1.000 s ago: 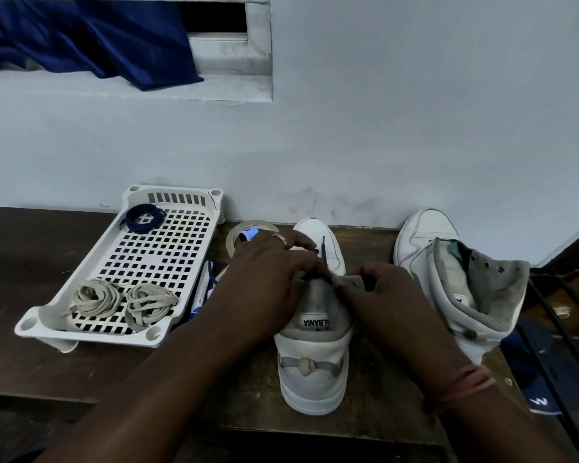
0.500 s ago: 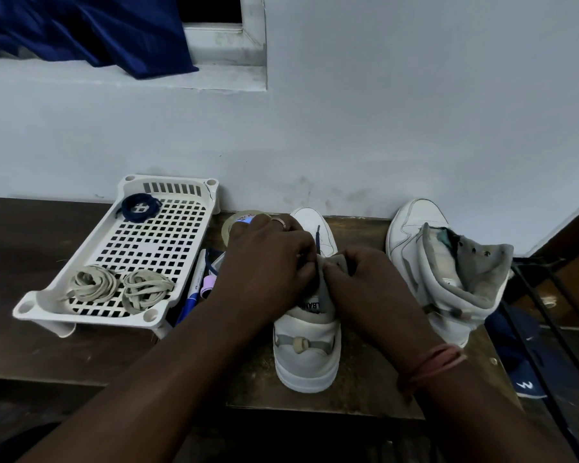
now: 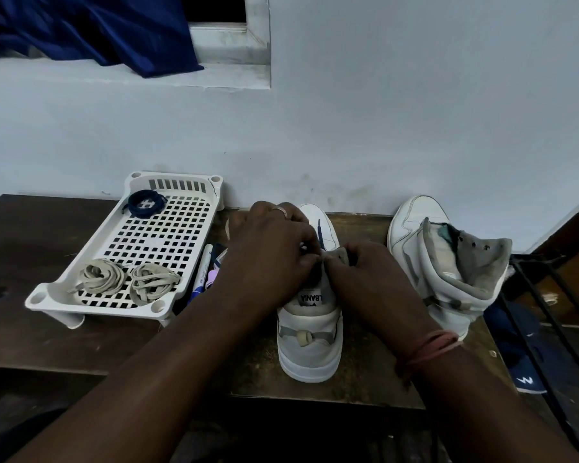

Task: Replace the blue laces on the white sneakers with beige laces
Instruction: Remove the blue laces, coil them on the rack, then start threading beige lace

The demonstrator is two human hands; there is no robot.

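A white sneaker [image 3: 310, 342] stands heel toward me in the middle of the dark wooden table [image 3: 47, 315]. My left hand [image 3: 274, 252] and my right hand [image 3: 371, 279] meet over its tongue, fingers curled at the lacing. A strand of blue lace [image 3: 320, 233] sticks up between them over the toe. The second white sneaker [image 3: 448, 262] stands to the right with its tongue pulled open and no lace showing. A white slotted tray [image 3: 181, 289] on the left holds two coiled beige laces [image 3: 101, 279] [image 3: 154, 282] and a coiled blue lace [image 3: 146, 203].
Pens and a marker [image 3: 203, 275] lie between the tray and my left forearm. The wall runs close behind the table. A dark metal frame [image 3: 549, 322] and a blue shoe [image 3: 525, 379] sit beyond the table's right edge. Blue cloth [image 3: 91, 31] hangs at a window sill.
Both hands have stayed on the middle sneaker's lacing, with the fingers drawn closer together. The blue lace end now shows standing up above the toe.
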